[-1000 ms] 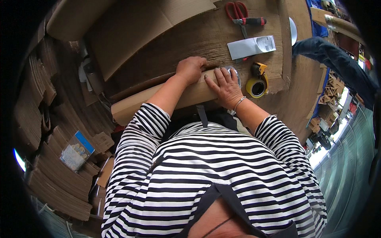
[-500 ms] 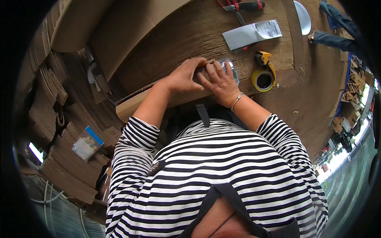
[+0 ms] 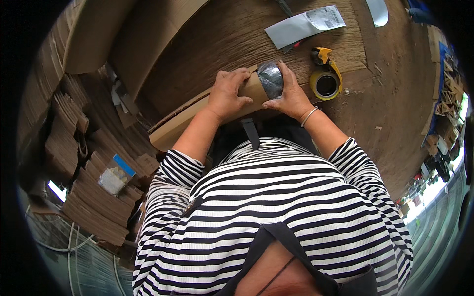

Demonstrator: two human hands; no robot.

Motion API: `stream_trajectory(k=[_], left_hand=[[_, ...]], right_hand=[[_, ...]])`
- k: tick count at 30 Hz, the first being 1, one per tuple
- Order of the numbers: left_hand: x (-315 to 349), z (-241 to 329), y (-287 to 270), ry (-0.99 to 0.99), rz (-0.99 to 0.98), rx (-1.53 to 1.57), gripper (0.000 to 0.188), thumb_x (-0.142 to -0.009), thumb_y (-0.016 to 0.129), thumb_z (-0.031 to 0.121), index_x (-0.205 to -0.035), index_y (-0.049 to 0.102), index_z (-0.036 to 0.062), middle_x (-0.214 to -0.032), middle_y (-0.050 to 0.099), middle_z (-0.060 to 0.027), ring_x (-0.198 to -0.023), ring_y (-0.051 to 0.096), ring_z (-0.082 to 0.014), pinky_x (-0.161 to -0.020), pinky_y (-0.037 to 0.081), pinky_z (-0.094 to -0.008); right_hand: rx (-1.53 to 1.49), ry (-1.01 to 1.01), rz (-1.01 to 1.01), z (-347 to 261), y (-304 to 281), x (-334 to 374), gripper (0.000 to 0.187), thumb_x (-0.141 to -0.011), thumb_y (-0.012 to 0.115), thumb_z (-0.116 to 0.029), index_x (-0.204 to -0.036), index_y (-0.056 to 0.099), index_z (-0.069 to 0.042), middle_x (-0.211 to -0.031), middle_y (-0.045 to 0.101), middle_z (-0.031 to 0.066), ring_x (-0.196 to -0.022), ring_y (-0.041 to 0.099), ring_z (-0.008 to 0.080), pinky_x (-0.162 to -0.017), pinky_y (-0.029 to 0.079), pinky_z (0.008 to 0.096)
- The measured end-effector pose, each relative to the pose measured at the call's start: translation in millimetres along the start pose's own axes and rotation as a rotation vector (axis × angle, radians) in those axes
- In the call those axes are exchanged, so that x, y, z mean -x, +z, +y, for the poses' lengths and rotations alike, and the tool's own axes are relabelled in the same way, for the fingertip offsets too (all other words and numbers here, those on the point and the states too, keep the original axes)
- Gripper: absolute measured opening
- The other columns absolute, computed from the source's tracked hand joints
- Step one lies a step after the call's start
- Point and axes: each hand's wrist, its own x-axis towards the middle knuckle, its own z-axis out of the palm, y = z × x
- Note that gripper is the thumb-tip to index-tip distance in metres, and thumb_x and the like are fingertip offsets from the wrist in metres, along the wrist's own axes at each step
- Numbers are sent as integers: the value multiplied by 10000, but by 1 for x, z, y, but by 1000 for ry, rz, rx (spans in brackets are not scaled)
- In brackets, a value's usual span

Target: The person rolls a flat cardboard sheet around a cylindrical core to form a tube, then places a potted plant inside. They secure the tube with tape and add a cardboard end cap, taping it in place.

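A long brown cardboard wrap lies along the near edge of the wooden table, curled round a cylinder in shiny clear plastic. The cylinder's dark, glossy end sticks out of the cardboard on the right. My left hand grips the cardboard, with fingers over the top and thumb on the near side. Round the plastic-covered end curves my right hand, its thumb near the cardboard's edge and its fingers on the far side. Most of the cylinder is hidden inside the cardboard.
To the right lies a yellow tape dispenser with its roll. Beyond my hands are a white labelled paper and a partly visible tool. A large cardboard sheet stands at the upper left, near stacked cardboard.
My right hand has spread and shifted round the plastic-covered end, which now shows more. My left hand has moved apart from it along the cardboard. The red-handled tools have mostly left view.
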Motion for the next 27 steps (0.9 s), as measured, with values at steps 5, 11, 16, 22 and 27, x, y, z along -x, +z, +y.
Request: stream_trajectory(k=[5, 11, 16, 22, 27], left_hand=[[21, 19, 17, 23, 98, 15, 810, -547, 893, 149, -1301, 598, 135, -1327, 591, -56, -1139, 508, -315, -1024, 418, -402], [32, 21, 31, 61, 163, -34, 862, -523, 879, 154, -1337, 594, 143, -1317, 582, -32, -1080, 504, -288, -1018, 409, -392], [34, 25, 29, 62, 183, -14, 777, -553, 874, 148, -1290, 628, 121, -1281, 593, -57, -1104, 511, -293, -1026, 415, -403], [28, 16, 37, 50, 142, 118, 680, -578, 892, 160, -1212, 651, 108, -1273, 583, -100, -1162, 509, -321, -1033, 422, -429], [31, 37, 39, 22, 115, -35, 634, -595, 889, 160, -1167, 617, 133, -1367, 518, -87, -1186, 492, -341, -1043, 411, -447]], right_hand=[[75, -47, -52, -3, -4, 13, 1215, -579, 950, -214, -1541, 214, -132, -1507, 367, 211, -1368, 412, 417, -1127, 398, 419], [172, -68, -40, -8, -1, 20, 1118, -608, 912, -158, -1528, 278, -165, -1476, 381, 232, -1282, 478, 457, -1025, 478, 460], [207, -52, -39, -19, -3, 20, 1075, -616, 905, -162, -1516, 316, -177, -1466, 381, 254, -1246, 508, 468, -994, 500, 465], [294, -23, -89, -12, -3, 25, 1109, -594, 913, -152, -1513, 293, -188, -1487, 365, 231, -1266, 504, 450, -989, 513, 447], [264, -199, -1, 11, 4, 44, 1096, -592, 913, -152, -1501, 302, -182, -1487, 362, 236, -1252, 513, 459, -964, 527, 452]])
